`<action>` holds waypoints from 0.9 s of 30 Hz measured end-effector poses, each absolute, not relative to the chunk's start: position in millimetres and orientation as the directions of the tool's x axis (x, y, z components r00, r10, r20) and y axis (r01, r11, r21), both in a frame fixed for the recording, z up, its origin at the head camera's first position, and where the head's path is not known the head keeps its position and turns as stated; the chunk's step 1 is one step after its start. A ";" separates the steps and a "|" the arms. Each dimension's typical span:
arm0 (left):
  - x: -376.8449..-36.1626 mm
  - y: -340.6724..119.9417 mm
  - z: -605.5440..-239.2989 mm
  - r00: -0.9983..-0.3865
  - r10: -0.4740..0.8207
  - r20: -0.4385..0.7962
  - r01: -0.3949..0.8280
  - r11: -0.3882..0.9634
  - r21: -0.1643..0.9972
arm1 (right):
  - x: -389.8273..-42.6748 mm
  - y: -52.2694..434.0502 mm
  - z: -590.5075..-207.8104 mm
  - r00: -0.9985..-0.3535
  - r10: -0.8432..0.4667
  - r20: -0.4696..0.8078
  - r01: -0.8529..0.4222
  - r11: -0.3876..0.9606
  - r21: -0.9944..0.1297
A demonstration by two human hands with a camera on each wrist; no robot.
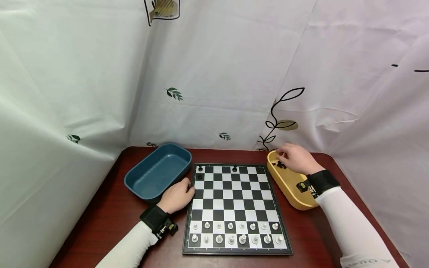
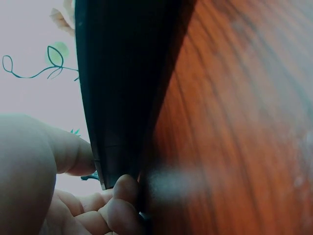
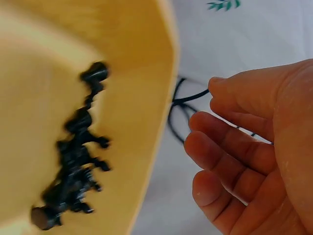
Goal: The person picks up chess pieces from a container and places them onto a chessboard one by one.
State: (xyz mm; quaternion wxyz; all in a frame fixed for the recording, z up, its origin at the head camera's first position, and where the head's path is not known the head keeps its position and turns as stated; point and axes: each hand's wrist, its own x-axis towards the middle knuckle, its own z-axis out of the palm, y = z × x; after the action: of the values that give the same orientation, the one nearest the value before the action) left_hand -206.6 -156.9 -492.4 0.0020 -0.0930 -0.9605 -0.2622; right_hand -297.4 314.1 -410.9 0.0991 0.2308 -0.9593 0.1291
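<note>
My left hand (image 1: 177, 195) is at the left edge of the chessboard (image 1: 226, 204), gripping that edge. In the left wrist view the thumb lies against the top of the board's dark side (image 2: 117, 98), with curled fingers (image 2: 122, 208) lower down. My right hand (image 1: 296, 158) hovers over the far end of the yellow tray (image 1: 288, 186), fingers loosely bent and nothing between them. Below it in the tray lie several black chess pieces (image 3: 76, 161) in a cluster. On the board, black pieces stand at the far left corner (image 1: 200, 168) and along the far row (image 1: 234, 169).
Two rows of white chess pieces (image 1: 242, 239) stand along the board's near side. To the left of the board is a blue tray (image 1: 157, 171). All of it sits on a dark red table (image 1: 161, 257), with a patterned white cloth (image 1: 214, 74) hanging behind and at the sides.
</note>
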 end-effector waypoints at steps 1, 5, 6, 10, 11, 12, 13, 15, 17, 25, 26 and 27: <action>-206.7 -157.1 -492.3 -0.982 0.178 0.055 0.181 0.845 0.504 | -298.9 316.4 -414.3 -0.879 -0.415 0.235 -0.462 0.864 -0.200; -207.2 -157.0 -492.3 -0.983 0.177 0.055 0.180 0.845 0.503 | -305.4 323.3 -429.3 -0.887 -0.424 0.181 -0.456 0.865 -0.207; -207.2 -156.9 -492.2 -0.983 0.176 0.054 0.179 0.845 0.503 | -306.6 324.3 -432.4 -0.881 -0.438 0.179 -0.468 0.860 -0.203; -207.1 -156.8 -492.3 -0.983 0.175 0.047 0.175 0.846 0.504 | -311.4 324.6 -443.2 -0.830 -0.518 0.205 -0.550 0.821 -0.153; -206.9 -157.1 -492.1 -0.983 0.175 0.049 0.175 0.845 0.505 | -312.5 323.9 -445.1 -0.814 -0.539 0.217 -0.572 0.809 -0.137; -206.7 -157.1 -492.0 -0.984 0.174 0.047 0.173 0.846 0.505 | -313.6 323.2 -446.6 -0.799 -0.558 0.224 -0.590 0.799 -0.117; -206.5 -157.5 -492.0 -0.984 0.174 0.047 0.174 0.845 0.505 | -314.8 322.3 -448.7 -0.790 -0.569 0.228 -0.600 0.794 -0.100; -205.9 -157.8 -491.8 -0.983 0.176 0.046 0.174 0.844 0.508 | -317.1 320.8 -452.0 -0.787 -0.577 0.218 -0.603 0.794 -0.073; -205.7 -158.0 -492.0 -0.983 0.177 0.043 0.174 0.843 0.509 | -318.8 319.7 -454.8 -0.796 -0.573 0.194 -0.593 0.803 -0.059; -206.8 -157.5 -493.4 -0.984 0.170 0.050 0.172 0.847 0.503 | -324.0 315.1 -462.2 -0.805 -0.577 0.139 -0.589 0.805 -0.073; -206.9 -157.4 -493.6 -0.984 0.170 0.049 0.172 0.847 0.503 | -324.5 314.5 -463.0 -0.805 -0.577 0.135 -0.589 0.805 -0.074; -207.0 -157.3 -493.6 -0.984 0.170 0.048 0.171 0.847 0.503 | -324.8 314.1 -463.5 -0.806 -0.577 0.131 -0.588 0.806 -0.070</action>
State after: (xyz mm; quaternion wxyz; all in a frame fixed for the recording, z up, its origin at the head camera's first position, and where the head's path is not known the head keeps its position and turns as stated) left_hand -207.0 -157.3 -493.6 0.0009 -0.0886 -0.9610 -0.2618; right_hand -324.8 314.1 -463.5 0.0516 0.3071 -0.9488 0.0536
